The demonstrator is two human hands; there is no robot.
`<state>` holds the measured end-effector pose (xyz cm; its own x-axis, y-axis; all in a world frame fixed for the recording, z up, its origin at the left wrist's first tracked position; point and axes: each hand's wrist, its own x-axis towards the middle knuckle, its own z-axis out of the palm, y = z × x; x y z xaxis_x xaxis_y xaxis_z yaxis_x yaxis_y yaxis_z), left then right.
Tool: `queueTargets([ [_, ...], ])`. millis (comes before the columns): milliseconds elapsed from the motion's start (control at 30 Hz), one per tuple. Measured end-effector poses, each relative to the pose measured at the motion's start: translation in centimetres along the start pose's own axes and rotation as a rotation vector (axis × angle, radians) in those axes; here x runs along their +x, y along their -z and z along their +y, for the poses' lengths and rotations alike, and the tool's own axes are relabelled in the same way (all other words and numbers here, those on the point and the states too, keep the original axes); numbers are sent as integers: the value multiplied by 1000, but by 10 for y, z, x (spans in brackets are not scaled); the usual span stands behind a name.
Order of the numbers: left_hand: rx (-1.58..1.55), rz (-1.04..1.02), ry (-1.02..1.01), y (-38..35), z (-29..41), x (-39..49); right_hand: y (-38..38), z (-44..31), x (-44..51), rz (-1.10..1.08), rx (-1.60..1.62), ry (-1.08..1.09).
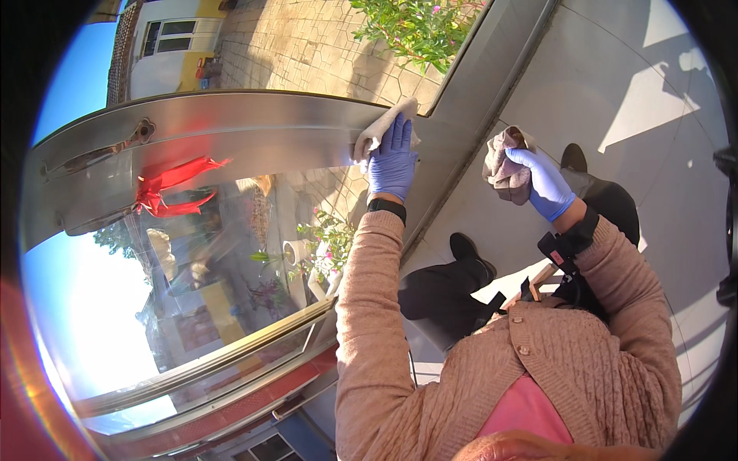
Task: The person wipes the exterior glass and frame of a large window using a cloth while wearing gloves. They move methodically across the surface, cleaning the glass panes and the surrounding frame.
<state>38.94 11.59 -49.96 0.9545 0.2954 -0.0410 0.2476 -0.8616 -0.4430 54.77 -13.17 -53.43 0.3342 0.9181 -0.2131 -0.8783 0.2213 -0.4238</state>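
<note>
My left hand (393, 164), in a blue-violet disposable glove, presses a light beige cloth (380, 129) flat against the metal frame (311, 129) of a glass door. It is near the frame's corner, fingers extended over the cloth. My right hand (545, 181), gloved alike, grips a crumpled grey-brown cloth (507, 167) in the air above the tiled floor. A metal door handle (104, 151) is mounted farther along the frame. Red ribbon (173, 187) is tied around another handle beside the glass pane (230, 242).
Pale floor tiles (628, 115) lie under my shoes, and a metal threshold (496, 75) runs alongside. Outside are a paved yard (288, 52) and a flowering plant (409, 31). A potted plant (297, 252) shows in the glass. A wooden piece (539, 276) is by my legs.
</note>
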Motion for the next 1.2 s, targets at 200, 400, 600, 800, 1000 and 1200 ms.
queueTargets([
  [200, -264, -142, -2, -56, 26, 6, -6, 0, -4, 115, -69, 13],
  [400, -60, 12, 21, 13, -9, -33, -6, 9, -1, 116, -88, 6],
  [600, 415, 334, 369, 153, -93, -48, 6, 8, 16, -158, 644, -634],
  [800, 419, 380, 363, 150, -83, -28, -10, 7, 10, -269, 622, -567],
  [1000, 61, 21, 70, 25, -16, -33, -13, 3, -6, 153, -183, 22],
  [1200, -150, -207, 16, -17, 11, -37, -1, 16, 6, 115, -149, -12],
])
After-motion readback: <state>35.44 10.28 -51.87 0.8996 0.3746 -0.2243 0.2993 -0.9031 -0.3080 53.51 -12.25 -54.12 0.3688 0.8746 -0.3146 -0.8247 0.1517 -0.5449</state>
